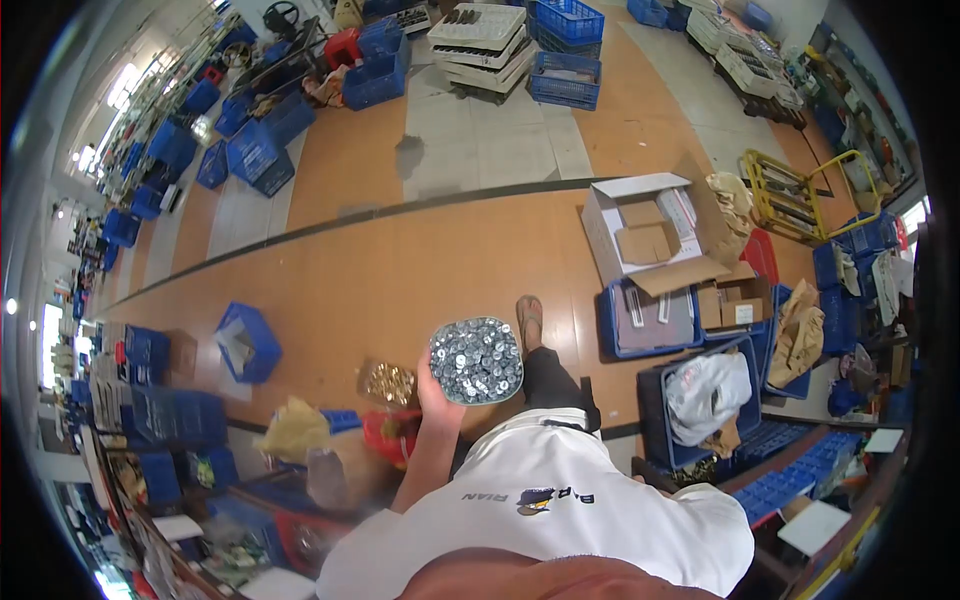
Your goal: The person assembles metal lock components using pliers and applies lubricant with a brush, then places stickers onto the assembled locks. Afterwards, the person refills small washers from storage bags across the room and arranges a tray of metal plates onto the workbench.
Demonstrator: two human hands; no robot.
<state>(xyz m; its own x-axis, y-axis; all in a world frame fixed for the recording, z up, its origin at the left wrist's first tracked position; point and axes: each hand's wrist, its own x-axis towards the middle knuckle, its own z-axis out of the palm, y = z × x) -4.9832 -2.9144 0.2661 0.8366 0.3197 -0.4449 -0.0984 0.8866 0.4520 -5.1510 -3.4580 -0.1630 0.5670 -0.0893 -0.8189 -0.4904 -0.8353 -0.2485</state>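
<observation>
My left hand point(433, 393) is wrapped round the left side of a square container with rounded corners, held out in front of my body. Small round metal parts point(476, 360) fill the container. The fingers under it are mostly hidden. My right hand does not show; on that side only the white sleeve point(705, 515) is visible. To the left of the held container, a clear container of gold-coloured parts point(388, 384) sits near a red container point(390, 436).
An open cardboard box point(607, 228) and blue crates point(653, 350) stand at the right, near a yellow trolley point(790, 200). A blue bin point(263, 345) is at the left. Stacked white trays point(480, 50) stand ahead. My sandalled foot point(530, 318) is beside the held container.
</observation>
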